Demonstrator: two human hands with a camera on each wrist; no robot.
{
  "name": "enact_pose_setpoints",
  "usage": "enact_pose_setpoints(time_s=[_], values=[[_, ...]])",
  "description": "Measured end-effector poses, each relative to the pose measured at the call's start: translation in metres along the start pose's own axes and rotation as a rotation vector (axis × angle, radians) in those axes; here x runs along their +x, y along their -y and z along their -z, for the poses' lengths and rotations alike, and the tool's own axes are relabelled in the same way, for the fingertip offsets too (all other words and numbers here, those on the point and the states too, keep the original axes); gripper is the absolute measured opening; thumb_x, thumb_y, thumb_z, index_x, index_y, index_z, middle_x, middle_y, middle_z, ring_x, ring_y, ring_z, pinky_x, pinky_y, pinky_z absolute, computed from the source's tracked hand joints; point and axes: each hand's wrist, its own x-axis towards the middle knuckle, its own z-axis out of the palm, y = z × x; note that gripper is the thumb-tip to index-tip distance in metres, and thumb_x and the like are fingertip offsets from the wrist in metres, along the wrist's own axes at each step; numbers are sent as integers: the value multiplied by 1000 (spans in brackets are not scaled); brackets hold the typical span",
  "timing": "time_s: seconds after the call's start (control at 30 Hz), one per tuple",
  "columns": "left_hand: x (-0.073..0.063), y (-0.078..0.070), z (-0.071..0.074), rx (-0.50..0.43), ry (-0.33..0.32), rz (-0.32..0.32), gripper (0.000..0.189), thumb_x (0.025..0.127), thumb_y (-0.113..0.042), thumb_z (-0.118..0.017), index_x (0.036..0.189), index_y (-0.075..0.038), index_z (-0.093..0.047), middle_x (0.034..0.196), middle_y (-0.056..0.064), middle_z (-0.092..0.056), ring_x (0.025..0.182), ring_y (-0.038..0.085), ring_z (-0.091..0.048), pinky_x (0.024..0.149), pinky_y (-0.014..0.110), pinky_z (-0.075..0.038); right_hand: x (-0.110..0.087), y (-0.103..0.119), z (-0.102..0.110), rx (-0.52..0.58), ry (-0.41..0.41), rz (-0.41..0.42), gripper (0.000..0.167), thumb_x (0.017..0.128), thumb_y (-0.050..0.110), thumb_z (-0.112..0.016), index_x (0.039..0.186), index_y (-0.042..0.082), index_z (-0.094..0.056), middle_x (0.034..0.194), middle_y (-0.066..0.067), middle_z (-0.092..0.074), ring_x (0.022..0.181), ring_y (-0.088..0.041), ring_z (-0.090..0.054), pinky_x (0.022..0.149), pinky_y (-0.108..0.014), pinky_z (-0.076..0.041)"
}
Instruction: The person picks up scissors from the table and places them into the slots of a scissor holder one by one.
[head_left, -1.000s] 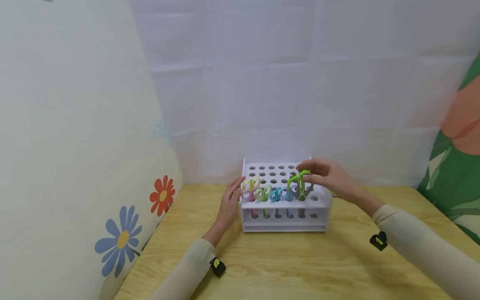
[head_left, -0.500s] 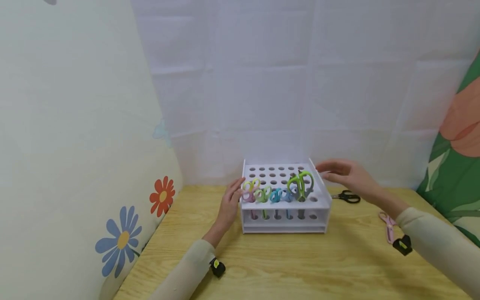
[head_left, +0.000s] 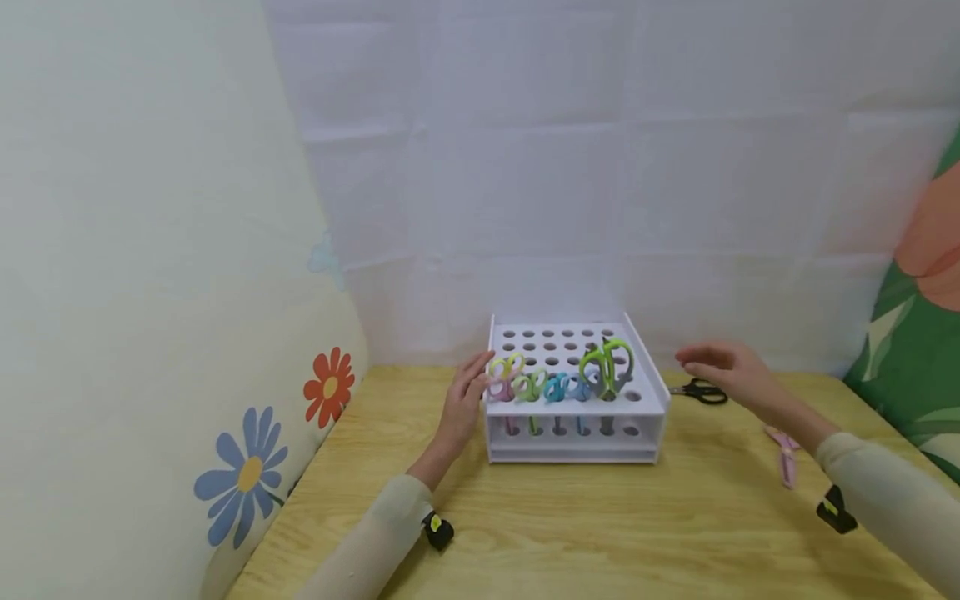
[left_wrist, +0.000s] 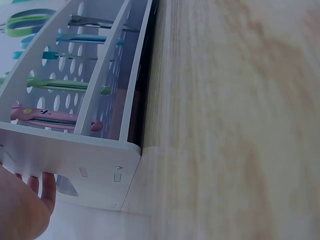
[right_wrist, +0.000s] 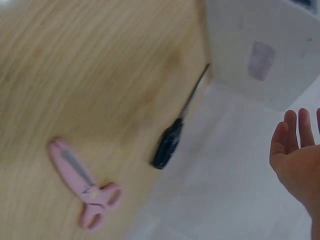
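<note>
My left hand (head_left: 460, 408) rests against the left side of a white rack (head_left: 573, 457) with rows of round holes; in the left wrist view its fingertips touch the rack's side panel (left_wrist: 95, 160). Along the front row stand several scissors, blades down: pink scissors (left_wrist: 55, 117), light green scissors (head_left: 530, 385), teal scissors (head_left: 556, 387), blue scissors and larger lime-green-and-grey scissors (head_left: 607, 367). To the right of the rack hovers my right hand (head_left: 726, 373), holding nothing, fingers loosely extended. Just below it black-handled scissors (head_left: 703, 392) lie on the table.
Another pair of pink scissors (right_wrist: 82, 175) lies on the wooden table (head_left: 525, 533) farther right, near the right forearm. A white cloth (head_left: 480, 183) hangs behind the rack. Flower-patterned panels flank the table at left and right.
My right hand has come away from the lime-green scissors, which stand in the rack, and moved right. The black and pink scissors on the table have come into sight. My left hand stays put.
</note>
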Motion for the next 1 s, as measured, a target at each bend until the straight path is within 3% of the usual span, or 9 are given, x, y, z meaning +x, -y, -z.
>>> enact_pose_setpoints(time_s=[0.13,0.3,0.43,0.57,0.83,1.0], values=[[-2,-1,1,7,-4,-4,39,103,0,-46,141,10,-53,149,30,-41,135,44,-42,112,54,-33,-4,-19,-1,-32,-30,-61,37,104,24,-61,129,-3,-64,127,-22,-65,104,-3,-59,85,-21,-47],[-2,-2,2,3,-8,2,40,103,-1,-47,142,9,-53,150,29,-41,136,43,-42,112,54,-32,-4,-40,-5,-54,-72,-133,40,105,26,-59,130,-6,-62,129,-27,-62,105,-7,-57,85,-24,-46],[-2,-3,4,1,-5,-4,40,103,-1,-47,141,10,-53,150,31,-40,135,44,-42,112,55,-32,-1,-60,-7,-109,-126,-133,37,104,19,-60,127,-10,-61,125,-30,-63,105,-19,-59,80,-23,-47],[-1,-3,4,-6,-6,-5,40,103,-1,-47,141,10,-53,149,30,-41,136,43,-42,112,54,-32,0,-79,-7,-155,-150,-146,33,103,11,-60,124,-14,-60,121,-34,-61,106,-40,-60,74,-24,-50],[1,0,1,-2,2,-13,40,104,-2,-47,141,10,-52,149,32,-40,135,42,-42,111,53,-34,-3,-101,3,-248,-118,-294,39,100,9,-55,121,-24,-52,117,-44,-55,104,-58,-55,83,-60,-49],[1,-1,1,-8,11,0,40,104,-2,-46,142,8,-52,150,31,-40,135,41,-42,111,53,-33,-1,-106,8,-283,-62,-400,46,98,13,-54,118,-28,-49,115,-46,-54,102,-58,-54,84,-63,-48]])
